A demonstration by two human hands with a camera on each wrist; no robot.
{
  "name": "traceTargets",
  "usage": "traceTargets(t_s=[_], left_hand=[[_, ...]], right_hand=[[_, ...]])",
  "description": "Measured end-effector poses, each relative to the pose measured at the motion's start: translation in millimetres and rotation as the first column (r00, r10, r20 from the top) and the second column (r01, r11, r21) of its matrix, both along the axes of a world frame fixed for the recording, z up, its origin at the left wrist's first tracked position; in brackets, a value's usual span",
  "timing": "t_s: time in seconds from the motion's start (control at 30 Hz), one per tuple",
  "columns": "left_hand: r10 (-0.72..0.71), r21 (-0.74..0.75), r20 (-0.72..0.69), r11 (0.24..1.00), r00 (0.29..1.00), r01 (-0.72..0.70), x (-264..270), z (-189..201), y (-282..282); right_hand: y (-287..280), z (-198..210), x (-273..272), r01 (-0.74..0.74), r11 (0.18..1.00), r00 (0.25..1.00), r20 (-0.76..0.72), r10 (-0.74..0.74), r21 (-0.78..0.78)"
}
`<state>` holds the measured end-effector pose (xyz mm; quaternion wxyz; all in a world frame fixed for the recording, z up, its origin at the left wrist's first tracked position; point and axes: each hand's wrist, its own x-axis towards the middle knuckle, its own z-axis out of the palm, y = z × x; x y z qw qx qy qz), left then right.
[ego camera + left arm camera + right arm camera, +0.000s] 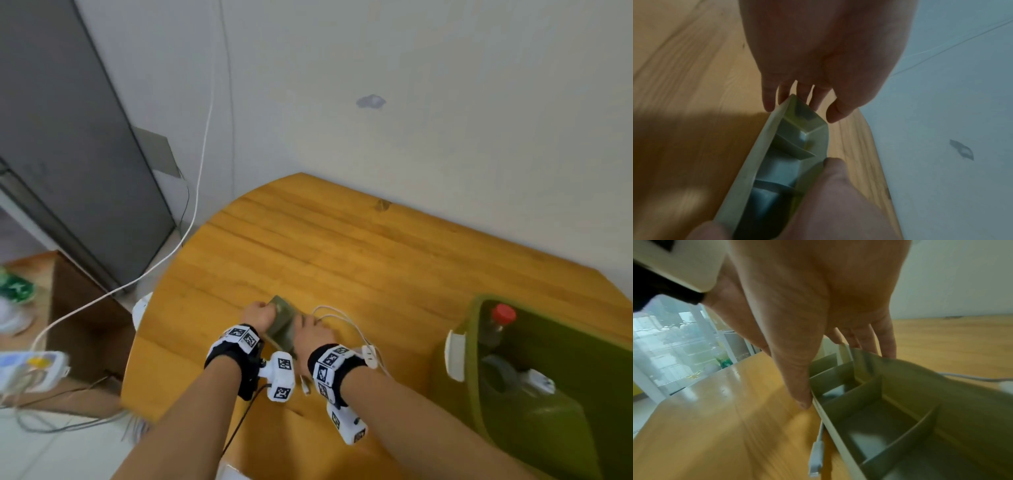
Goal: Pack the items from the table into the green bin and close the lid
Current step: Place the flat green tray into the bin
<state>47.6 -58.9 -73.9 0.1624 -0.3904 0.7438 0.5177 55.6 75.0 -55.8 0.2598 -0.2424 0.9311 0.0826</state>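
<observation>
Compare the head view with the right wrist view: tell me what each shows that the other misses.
Only the head view shows the green bin holding a red-capped bottle, and both wristbands.

Only the right wrist view shows the dividers inside the green tray and the white cable's plug.

Both show the right hand gripping the tray on the wooden table.

Even, soft daylight fills the head view, with wide-angle bending along the table (342,246) edges and smear at the left border. The left wrist view is dim, shadow darkening the wood. The right wrist view shows motion blur and glare from a bright window (674,337).
</observation>
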Motion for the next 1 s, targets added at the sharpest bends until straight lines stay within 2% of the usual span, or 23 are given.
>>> traceTargets(t_s=[0.17, 0.3, 0.4, 0.5, 0.6, 0.7, 0.8, 0.93, 1.0], left_hand=[[-0.024, -0.034, -0.017, 0.999, 1.0, 0.024, -2, -2, -4], [-0.019, -0.104, -0.043, 0.994, 0.999, 0.014, -13, 14, -12], [-0.032, -0.18, -0.076, 0.984, 0.997, 0.018, -28, 49, -14], [-0.181, -0.251, -0.094, 0.956, 0.979, 0.153, -44, 101, -3], [-0.32, -0.217, -0.13, 0.933, 0.938, 0.288, -52, 159, 27], [-0.475, -0.195, -0.193, 0.876, 0.859, 0.441, -50, 206, 73], [-0.677, -0.219, -0.191, 0.735, 0.711, 0.642, -45, 227, 127], [-0.853, -0.12, -0.098, 0.522, 0.513, 0.844, -38, 220, 204], [-0.864, -0.07, -0.06, 0.503, 0.5, 0.861, -34, 209, 238]], right_hand=[[3, -2, -7, 0.086, 0.994, 0.996, 0.042, -0.084, -0.062], [6, 20, -23, 0.042, 0.994, 0.996, 0.082, -0.034, -0.098], [13, 64, -41, -0.01, 0.986, 0.995, 0.091, 0.025, -0.167], [34, 129, -59, -0.078, 0.976, 0.996, 0.02, 0.084, -0.203], [78, 190, -69, -0.093, 0.972, 0.995, -0.054, 0.083, -0.214], [146, 232, -63, -0.092, 0.96, 0.992, -0.106, 0.066, -0.264], [226, 252, -43, -0.09, 0.958, 0.991, -0.124, 0.057, -0.274], [327, 234, -8, 0.006, 0.958, 1.0, -0.011, -0.01, -0.288], [370, 211, 6, 0.05, 0.961, 0.998, 0.053, -0.037, -0.273]])
